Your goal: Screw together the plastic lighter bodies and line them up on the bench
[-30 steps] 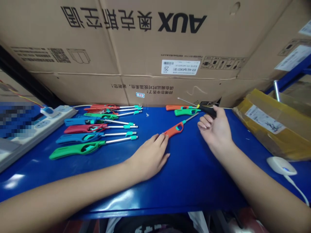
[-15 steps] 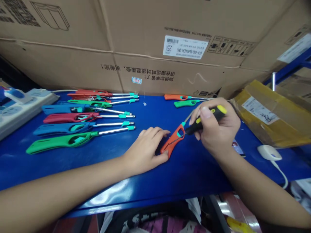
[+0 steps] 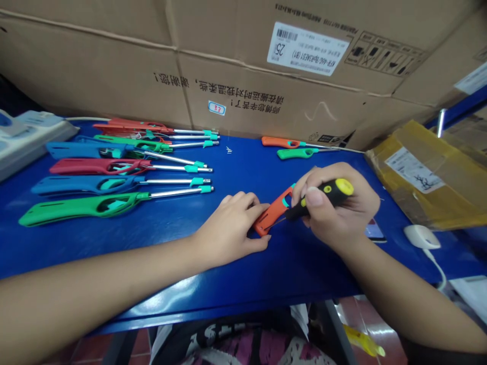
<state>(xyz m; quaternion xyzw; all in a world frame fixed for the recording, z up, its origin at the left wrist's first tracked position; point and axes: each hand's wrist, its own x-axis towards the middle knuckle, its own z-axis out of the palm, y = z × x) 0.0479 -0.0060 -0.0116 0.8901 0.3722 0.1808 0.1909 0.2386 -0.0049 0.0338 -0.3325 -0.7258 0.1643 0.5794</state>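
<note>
On the blue table (image 3: 182, 223) lies an orange long-nosed lighter (image 3: 273, 213). My left hand (image 3: 232, 228) grips its handle end and holds it down. My right hand (image 3: 338, 208) is closed round a black and yellow screwdriver (image 3: 323, 195), whose tip rests on the orange handle. The lighter's metal nose is hidden behind my right hand.
Several red, blue and green lighters (image 3: 114, 172) lie in a row at the left. An orange lighter (image 3: 281, 143) and a green lighter (image 3: 294, 152) sit at the back. A power strip (image 3: 26, 137) is far left, a yellow package (image 3: 429, 172) and white mouse (image 3: 420, 235) at the right. Cardboard boxes (image 3: 243, 66) stand behind.
My right hand picked up the screwdriver from the back of the table and brought its tip to the orange lighter. My left hand closed on the lighter's handle and drew it nearer.
</note>
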